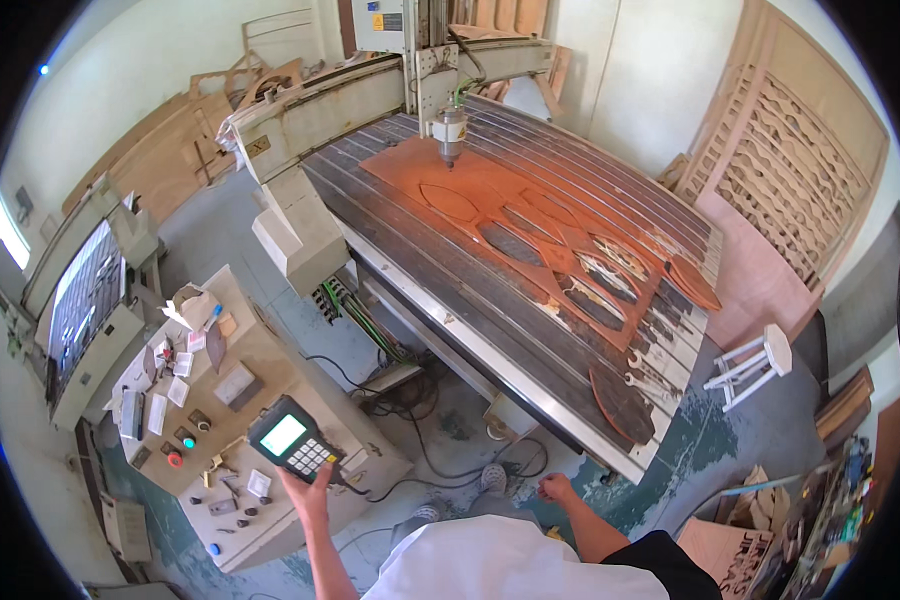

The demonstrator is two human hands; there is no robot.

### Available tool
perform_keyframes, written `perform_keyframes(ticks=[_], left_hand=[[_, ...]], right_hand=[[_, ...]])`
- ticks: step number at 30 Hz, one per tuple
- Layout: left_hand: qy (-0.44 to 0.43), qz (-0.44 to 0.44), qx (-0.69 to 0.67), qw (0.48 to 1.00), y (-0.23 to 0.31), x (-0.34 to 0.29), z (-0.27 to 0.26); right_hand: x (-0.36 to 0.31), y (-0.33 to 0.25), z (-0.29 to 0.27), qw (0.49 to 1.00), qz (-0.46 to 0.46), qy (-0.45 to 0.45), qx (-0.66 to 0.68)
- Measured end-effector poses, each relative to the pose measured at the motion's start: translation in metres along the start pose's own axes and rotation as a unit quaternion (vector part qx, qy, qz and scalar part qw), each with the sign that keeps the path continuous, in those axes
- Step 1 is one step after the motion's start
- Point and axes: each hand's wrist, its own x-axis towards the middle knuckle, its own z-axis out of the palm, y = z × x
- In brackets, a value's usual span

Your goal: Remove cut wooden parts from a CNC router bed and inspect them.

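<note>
My left hand (311,492) grips a black handheld controller (295,443) with a lit screen and a keypad, its thumb by the lower keys. A cable runs from the controller's lower end. Over the floor near the machine's front edge, my right hand (556,488) hangs with curled fingers and nothing visible in it. Beyond stands a router machine, its spindle (450,132) above a reddish-brown board (410,168) on a slatted bed (395,222). Leaf-shaped openings are cut through the board. A loose oval piece (618,402) lies near wrenches (652,383) at the bed's near right end.
At left, a beige console (295,370) carries a red button (174,460), a green button (189,441), small boxes and loose tool parts. Black cables (425,455) trail across the floor. A white stool (755,368) stands right of the bed; a carved wooden panel (840,110) leans behind.
</note>
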Motion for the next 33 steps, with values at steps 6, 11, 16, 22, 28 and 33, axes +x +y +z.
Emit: perform_keyframes(ticks=[6,11,16,22,28,33], left_hand=[[0.042,0.004,0.024,0.999,0.009,-0.014,0.005],[0.064,-0.012,0.033,0.997,0.022,-0.019,0.011],[0.055,-0.024,0.045,0.997,0.011,0.001,0.022],[0.047,0.008,0.040,0.998,-0.001,-0.004,0.005],[0.156,0.060,0.223,0.961,-0.001,-0.007,0.010],[0.304,0.151,0.327,0.882,0.052,-0.013,0.023]], right_hand=[[0.035,0.039,-0.070,0.994,0.056,-0.022,-0.089],[0.078,0.074,-0.103,0.987,0.051,-0.028,-0.153],[0.123,0.108,-0.111,0.841,-0.357,0.034,-0.404],[0.026,-0.030,-0.071,0.995,-0.032,0.049,-0.080],[0.022,-0.029,-0.135,0.916,-0.293,0.264,-0.079],[0.034,-0.044,-0.222,0.869,-0.256,0.386,-0.173]])
